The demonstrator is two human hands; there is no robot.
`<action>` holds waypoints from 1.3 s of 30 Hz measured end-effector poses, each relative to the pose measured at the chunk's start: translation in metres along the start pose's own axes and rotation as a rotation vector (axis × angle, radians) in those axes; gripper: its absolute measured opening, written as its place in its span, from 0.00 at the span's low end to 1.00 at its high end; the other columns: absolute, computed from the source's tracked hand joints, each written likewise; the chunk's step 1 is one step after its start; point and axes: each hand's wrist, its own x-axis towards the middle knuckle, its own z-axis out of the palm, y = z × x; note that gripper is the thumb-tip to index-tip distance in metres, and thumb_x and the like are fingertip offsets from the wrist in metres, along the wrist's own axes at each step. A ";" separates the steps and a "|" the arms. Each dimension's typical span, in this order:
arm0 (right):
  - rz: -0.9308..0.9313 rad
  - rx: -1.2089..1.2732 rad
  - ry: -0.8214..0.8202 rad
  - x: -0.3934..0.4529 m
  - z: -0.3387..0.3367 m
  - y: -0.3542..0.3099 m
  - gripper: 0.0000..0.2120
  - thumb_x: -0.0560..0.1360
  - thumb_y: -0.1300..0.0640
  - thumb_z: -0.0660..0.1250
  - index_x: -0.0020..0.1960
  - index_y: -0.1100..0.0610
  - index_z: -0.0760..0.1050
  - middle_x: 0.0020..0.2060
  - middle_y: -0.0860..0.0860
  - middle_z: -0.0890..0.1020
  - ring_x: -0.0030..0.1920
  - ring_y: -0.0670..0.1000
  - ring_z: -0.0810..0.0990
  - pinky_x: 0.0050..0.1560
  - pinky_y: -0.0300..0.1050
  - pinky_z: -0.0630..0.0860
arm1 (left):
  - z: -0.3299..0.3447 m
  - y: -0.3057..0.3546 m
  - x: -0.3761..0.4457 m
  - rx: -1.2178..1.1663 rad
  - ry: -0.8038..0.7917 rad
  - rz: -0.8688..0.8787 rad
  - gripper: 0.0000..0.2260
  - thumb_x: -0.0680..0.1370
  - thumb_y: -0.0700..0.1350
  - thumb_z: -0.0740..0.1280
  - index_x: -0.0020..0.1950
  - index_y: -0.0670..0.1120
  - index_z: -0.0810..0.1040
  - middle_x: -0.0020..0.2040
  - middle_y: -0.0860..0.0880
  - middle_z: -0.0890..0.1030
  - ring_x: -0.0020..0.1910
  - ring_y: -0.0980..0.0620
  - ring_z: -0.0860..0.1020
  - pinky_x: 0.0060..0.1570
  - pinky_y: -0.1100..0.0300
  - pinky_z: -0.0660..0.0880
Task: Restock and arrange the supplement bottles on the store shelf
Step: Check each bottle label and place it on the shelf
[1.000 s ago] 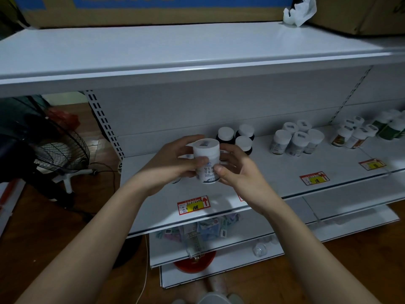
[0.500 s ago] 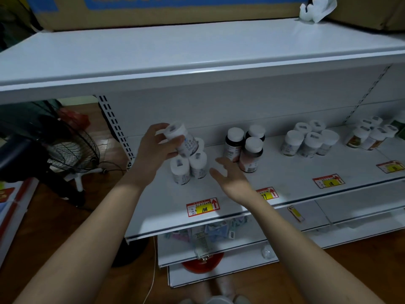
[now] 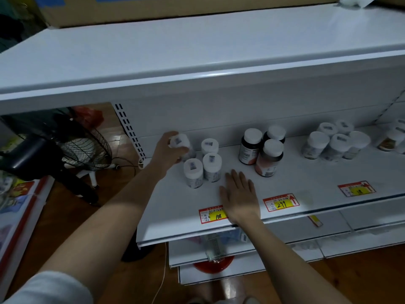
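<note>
My left hand (image 3: pixel 167 151) grips a white supplement bottle (image 3: pixel 181 143) at the back left of the middle shelf (image 3: pixel 317 178). Three matching white bottles (image 3: pixel 211 166) stand just to its right in a tight group. My right hand (image 3: pixel 240 195) lies flat and palm down on the shelf, in front of that group and apart from it. Three dark bottles with white caps (image 3: pixel 262 150) stand further right. A cluster of pale bottles (image 3: pixel 335 142) sits beyond them.
Price tags (image 3: pixel 281 202) line the shelf's front edge. The upper shelf (image 3: pixel 197 47) overhangs the bottles and carries a cardboard box (image 3: pixel 153 7). A black floor fan (image 3: pixel 65 148) stands to the left. Lower shelves hold packets and a red object (image 3: pixel 213 263).
My left hand has carried the white bottle down and back beside the white group. My right hand let go of it earlier and now rests flat on the shelf.
</note>
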 end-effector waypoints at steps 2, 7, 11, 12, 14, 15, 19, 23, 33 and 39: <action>0.006 0.001 0.009 0.001 0.002 0.001 0.37 0.76 0.38 0.35 0.81 0.53 0.51 0.81 0.50 0.50 0.80 0.52 0.45 0.79 0.50 0.41 | 0.001 -0.007 0.003 0.004 -0.034 -0.053 0.22 0.73 0.31 0.73 0.60 0.50 0.73 0.50 0.54 0.76 0.53 0.46 0.76 0.46 0.55 0.78; 0.017 -0.007 0.010 0.003 0.003 0.002 0.33 0.80 0.39 0.41 0.81 0.52 0.52 0.81 0.50 0.51 0.80 0.51 0.46 0.79 0.50 0.42 | -0.002 -0.018 0.006 0.012 -0.086 -0.126 0.24 0.74 0.33 0.73 0.67 0.50 0.74 0.60 0.49 0.76 0.49 0.53 0.78 0.45 0.57 0.79; 0.017 -0.012 0.016 0.003 0.004 0.003 0.29 0.83 0.41 0.47 0.81 0.52 0.52 0.81 0.50 0.51 0.80 0.51 0.47 0.79 0.50 0.42 | -0.001 -0.021 0.004 0.010 -0.153 -0.113 0.23 0.77 0.37 0.71 0.69 0.51 0.73 0.59 0.52 0.77 0.52 0.55 0.78 0.46 0.59 0.77; 0.016 -0.011 0.019 0.003 0.004 0.003 0.29 0.83 0.41 0.47 0.81 0.52 0.52 0.81 0.50 0.51 0.80 0.51 0.47 0.79 0.50 0.42 | 0.000 -0.021 0.003 0.007 -0.169 -0.116 0.22 0.77 0.37 0.71 0.69 0.52 0.73 0.61 0.51 0.77 0.54 0.54 0.78 0.48 0.59 0.77; 0.013 -0.009 0.014 0.003 0.003 0.003 0.30 0.82 0.40 0.46 0.81 0.52 0.52 0.81 0.50 0.51 0.80 0.51 0.47 0.79 0.50 0.42 | 0.001 -0.023 0.003 0.000 -0.190 -0.124 0.23 0.77 0.37 0.71 0.69 0.52 0.73 0.65 0.50 0.77 0.59 0.50 0.77 0.53 0.56 0.76; 0.011 -0.008 0.010 0.002 0.003 0.003 0.31 0.82 0.40 0.45 0.81 0.52 0.52 0.81 0.50 0.51 0.80 0.51 0.47 0.79 0.50 0.42 | 0.001 -0.023 0.002 -0.001 -0.194 -0.126 0.23 0.77 0.37 0.70 0.70 0.52 0.72 0.66 0.49 0.77 0.60 0.49 0.77 0.54 0.55 0.76; 0.012 0.000 0.018 0.003 0.001 0.002 0.32 0.80 0.39 0.42 0.81 0.52 0.53 0.81 0.50 0.52 0.80 0.51 0.47 0.79 0.50 0.42 | 0.002 -0.020 0.003 0.048 -0.165 -0.100 0.23 0.78 0.39 0.70 0.72 0.51 0.72 0.67 0.48 0.77 0.59 0.49 0.76 0.55 0.56 0.74; 0.012 0.000 0.020 0.002 0.001 0.001 0.32 0.80 0.38 0.43 0.80 0.52 0.53 0.81 0.50 0.52 0.80 0.51 0.47 0.79 0.50 0.43 | 0.006 -0.007 0.011 0.279 -0.089 0.080 0.22 0.77 0.41 0.72 0.71 0.48 0.73 0.64 0.47 0.76 0.61 0.50 0.75 0.50 0.61 0.71; 0.004 -0.004 0.043 0.001 0.003 0.002 0.34 0.79 0.37 0.40 0.80 0.52 0.55 0.81 0.51 0.53 0.80 0.53 0.48 0.79 0.51 0.43 | 0.054 0.023 0.040 0.884 -0.299 0.177 0.23 0.75 0.54 0.74 0.65 0.42 0.78 0.63 0.44 0.80 0.63 0.45 0.77 0.56 0.60 0.69; 0.001 0.010 0.064 0.001 0.003 0.002 0.35 0.78 0.37 0.39 0.79 0.52 0.58 0.80 0.51 0.56 0.80 0.53 0.50 0.79 0.51 0.44 | 0.062 0.020 0.046 1.010 -0.269 0.234 0.15 0.70 0.53 0.77 0.35 0.47 0.75 0.39 0.45 0.79 0.44 0.44 0.79 0.40 0.58 0.68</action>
